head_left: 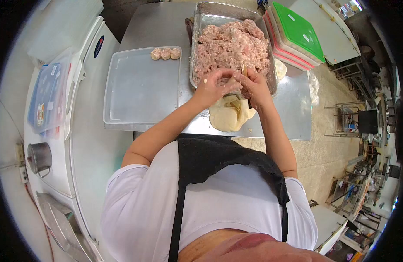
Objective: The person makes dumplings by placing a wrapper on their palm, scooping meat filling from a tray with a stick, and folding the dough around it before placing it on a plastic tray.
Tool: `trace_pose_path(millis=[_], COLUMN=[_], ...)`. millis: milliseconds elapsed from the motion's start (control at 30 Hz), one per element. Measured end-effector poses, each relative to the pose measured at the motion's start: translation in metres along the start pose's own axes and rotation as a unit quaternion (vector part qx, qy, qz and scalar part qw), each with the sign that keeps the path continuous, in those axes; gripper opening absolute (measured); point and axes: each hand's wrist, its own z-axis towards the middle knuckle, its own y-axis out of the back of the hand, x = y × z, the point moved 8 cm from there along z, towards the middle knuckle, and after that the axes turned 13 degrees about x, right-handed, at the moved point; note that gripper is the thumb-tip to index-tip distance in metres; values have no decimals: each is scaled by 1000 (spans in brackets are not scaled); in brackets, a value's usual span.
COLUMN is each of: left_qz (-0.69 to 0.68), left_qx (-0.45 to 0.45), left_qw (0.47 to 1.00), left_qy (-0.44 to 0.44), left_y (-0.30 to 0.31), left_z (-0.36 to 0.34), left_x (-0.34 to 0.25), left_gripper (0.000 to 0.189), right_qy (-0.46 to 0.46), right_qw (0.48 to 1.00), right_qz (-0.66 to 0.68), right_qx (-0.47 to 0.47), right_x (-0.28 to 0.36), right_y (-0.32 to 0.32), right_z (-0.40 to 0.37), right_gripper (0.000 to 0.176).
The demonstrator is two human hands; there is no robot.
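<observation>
Both of my hands meet over the near edge of a metal pan (193, 65) heaped with raw minced meat (232, 46). My left hand (215, 87) is curled closed around a pale dough wrapper, mostly hidden by the fingers. Pressed close to it, my right hand (255, 88) grips a narrow spatula (244, 70), whose tan tip shows above the fingers and a dark end below. Just under the hands lies a loose pile of round dough wrappers (225, 118). Three filled dumplings (165, 53) sit in a row at the far right corner of a clear plastic tray (142, 89).
A steel table (293, 115) carries the pan and the tray. Stacked containers with a green lid (299, 32) stand right of the pan. To the left is a white freezer (92, 131) with plastic lids (46, 98) and a metal pot (39, 157) on it. Racks line the right side.
</observation>
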Motion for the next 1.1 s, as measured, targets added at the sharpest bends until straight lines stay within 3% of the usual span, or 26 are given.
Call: trace_pose_path(millis=[33, 100, 133, 200, 300, 433, 533, 633, 767, 800, 867, 900, 967, 1000, 1033, 1100], left_qz=[-1, -186, -185, -315, -254, -221, -399, -404, -346, -339, -464, -458, -574, -557, -553, -528], left_qx=[3, 29, 31, -19, -36, -96, -213, -190, -239, -240, -269, -271, -192, -271, -275, -302], left_qw=[1000, 978, 978, 947, 966, 970, 892, 894, 906, 909, 843, 846, 794, 785, 786, 791], left_qy=[0, 89, 90, 59, 22, 30, -16, -31, 38, 39, 34, 33, -60, -23, -24, -68], left_y=[2, 1, -2, -5, -4, -6, 8, 6, -8, -16, -34, -36, -47, -45, -39, -13], left_z=[0, 4, 4, 4, 8, 17, 27, 47, 69, 76, 88, 94, 114, 110, 108, 97], left_x=[-1, 16, 18, 26, 19, 10, 12, 10, 17, 14, 16, 13, -5, -7, 3, 32], left_gripper=[31, 28, 28, 25, 27, 29, 29, 31, 34, 34, 44, 44, 58, 67, 67, 65], right_qy=[0, 0, 1, -9, -4, 29, 17, 36, 68, 72, 93, 97, 204, 150, 153, 98], right_qw=[1000, 998, 998, 1000, 999, 1000, 1000, 996, 997, 995, 990, 990, 933, 931, 932, 867], right_qz=[1, 58, 59, 24, -42, -4, 2, -77, -36, -74, -106, -102, -295, -332, -328, -475], right_qx=[-3, -5, -6, -7, -19, -2, 3, -9, -9, -6, 22, 25, 15, 9, 14, 112], right_x=[0, 2, 1, -3, -2, 1, -5, 4, 10, 17, 31, 21, 10, 5, 12, 18], right_y=[-1, 0, 3, 9, 16, 30, 52, 81, 119, 123, 121, 125, 123, 132, 142, 151], right_z=[-2, -3, -4, -4, -2, -2, -6, -11, -6, -5, -2, 4, 12, 11, 8, 5], right_gripper=[22, 22, 22, 23, 22, 21, 19, 27, 41, 40, 39, 39, 36, 32, 32, 26])
